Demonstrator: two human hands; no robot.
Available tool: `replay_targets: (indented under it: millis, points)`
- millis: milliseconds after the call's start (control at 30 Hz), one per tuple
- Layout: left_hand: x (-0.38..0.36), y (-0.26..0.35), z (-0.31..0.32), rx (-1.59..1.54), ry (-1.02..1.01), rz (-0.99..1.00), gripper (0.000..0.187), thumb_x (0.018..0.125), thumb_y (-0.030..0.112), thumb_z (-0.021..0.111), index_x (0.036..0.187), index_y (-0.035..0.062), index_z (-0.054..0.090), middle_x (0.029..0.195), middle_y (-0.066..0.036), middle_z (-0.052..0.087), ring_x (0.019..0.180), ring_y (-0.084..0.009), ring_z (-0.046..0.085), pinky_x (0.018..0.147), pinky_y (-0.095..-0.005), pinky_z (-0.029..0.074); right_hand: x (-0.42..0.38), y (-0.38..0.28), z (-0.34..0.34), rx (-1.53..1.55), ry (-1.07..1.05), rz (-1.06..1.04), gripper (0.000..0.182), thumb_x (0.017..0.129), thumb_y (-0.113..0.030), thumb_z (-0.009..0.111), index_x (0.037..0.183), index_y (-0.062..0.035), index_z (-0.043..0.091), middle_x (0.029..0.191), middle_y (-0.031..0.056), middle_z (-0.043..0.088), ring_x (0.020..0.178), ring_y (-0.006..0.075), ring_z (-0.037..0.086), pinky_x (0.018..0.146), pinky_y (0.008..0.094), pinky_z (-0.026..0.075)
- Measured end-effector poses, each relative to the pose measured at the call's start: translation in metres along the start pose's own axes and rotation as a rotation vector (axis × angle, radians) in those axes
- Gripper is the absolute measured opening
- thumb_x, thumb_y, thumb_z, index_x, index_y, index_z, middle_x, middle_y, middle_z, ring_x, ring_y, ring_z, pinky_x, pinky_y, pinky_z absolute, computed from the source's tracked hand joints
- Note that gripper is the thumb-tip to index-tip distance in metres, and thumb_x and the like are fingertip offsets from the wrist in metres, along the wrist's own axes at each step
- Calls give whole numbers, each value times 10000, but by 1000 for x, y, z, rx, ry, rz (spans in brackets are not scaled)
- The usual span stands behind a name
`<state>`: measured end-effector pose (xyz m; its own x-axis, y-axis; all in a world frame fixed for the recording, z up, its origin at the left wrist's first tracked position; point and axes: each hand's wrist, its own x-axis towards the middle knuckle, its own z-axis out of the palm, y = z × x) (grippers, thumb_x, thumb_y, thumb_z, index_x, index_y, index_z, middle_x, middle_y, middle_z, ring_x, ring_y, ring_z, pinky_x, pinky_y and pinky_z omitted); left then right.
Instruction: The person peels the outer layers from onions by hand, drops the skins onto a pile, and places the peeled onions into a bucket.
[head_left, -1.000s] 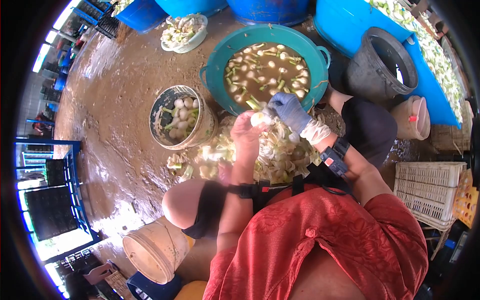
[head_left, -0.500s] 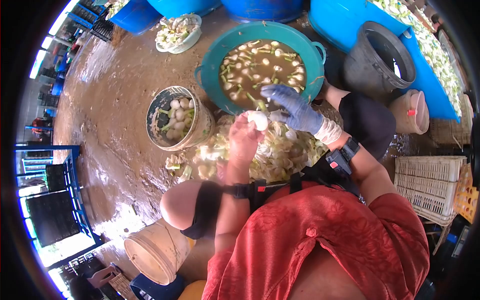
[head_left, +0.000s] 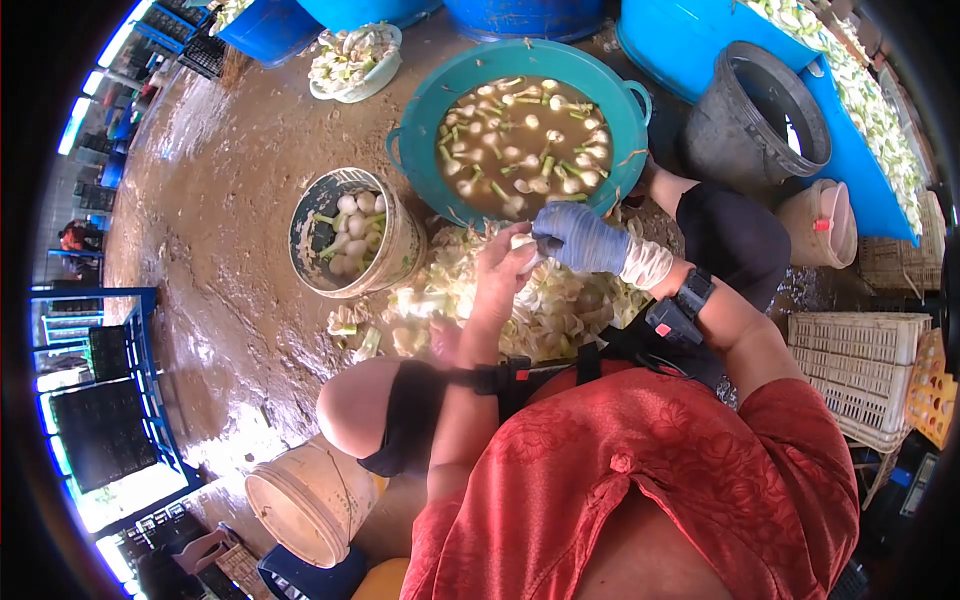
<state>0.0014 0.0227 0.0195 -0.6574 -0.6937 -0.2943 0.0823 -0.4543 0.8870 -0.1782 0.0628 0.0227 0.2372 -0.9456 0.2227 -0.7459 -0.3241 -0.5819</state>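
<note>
One white bulb (head_left: 524, 243) in the left hand's (head_left: 502, 262) closed grip, beside the gloved right hand (head_left: 580, 237).

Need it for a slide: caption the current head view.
Bare left hand holds a pale bulb, gloved right hand at it, over peelings beside a teal tub of bulbs in murky water.

Smooth teal plastic basin (head_left: 410, 115), wet glossy floor (head_left: 200, 230), patterned red cloth shirt (head_left: 560, 450).
</note>
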Motion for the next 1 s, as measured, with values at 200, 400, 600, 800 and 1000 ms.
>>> replay_targets:
  millis: [200, 400, 600, 800, 1000]
  points:
    - [1, -8, 1, 470, -45, 130, 503, 735, 167, 660, 1183, -4, 506, 1009, -60, 574, 892, -145, 527, 829, -286, 435, -11, 5, 20, 182, -65, 310, 171, 769, -190, 603, 793, -21, 593, 730, 168, 584, 700, 309, 585, 650, 415, 456]
    - [0, -3, 3, 231, -10, 137, 414, 737, 126, 643, 1116, 2, 531, 889, -39, 578, 804, -104, 522, 736, -242, 449, -29, 0, 11, 1053, -50, 677, 200, 874, -190, 558, 935, -9, 615, 865, 157, 619, 710, 196, 582, 675, 346, 487]
    - [5, -2, -1, 213, 16, 87, 406, 776, 145, 617, 1141, -23, 561, 784, -14, 566, 615, -77, 467, 593, -223, 405, -14, 3, -4, 368, -73, 283, 241, 794, -231, 666, 899, -20, 619, 782, 128, 619, 695, 220, 605, 627, 343, 472]
    - [9, -20, -2, 550, 45, 253, 454, 805, 214, 697, 1175, -14, 564, 653, 16, 567, 571, -44, 477, 536, -203, 394, -15, 9, 5, 227, 28, 174, 161, 716, -121, 669, 817, -14, 603, 717, 165, 594, 651, 332, 577, 611, 378, 458]
    - [8, -20, 0, 387, -4, 291, 376, 818, 112, 652, 1157, -29, 570, 796, -13, 619, 645, -70, 536, 578, -221, 448, -26, 12, 5, 177, 156, -83, 164, 677, -108, 687, 823, -51, 637, 793, 126, 618, 720, 317, 597, 622, 377, 473]
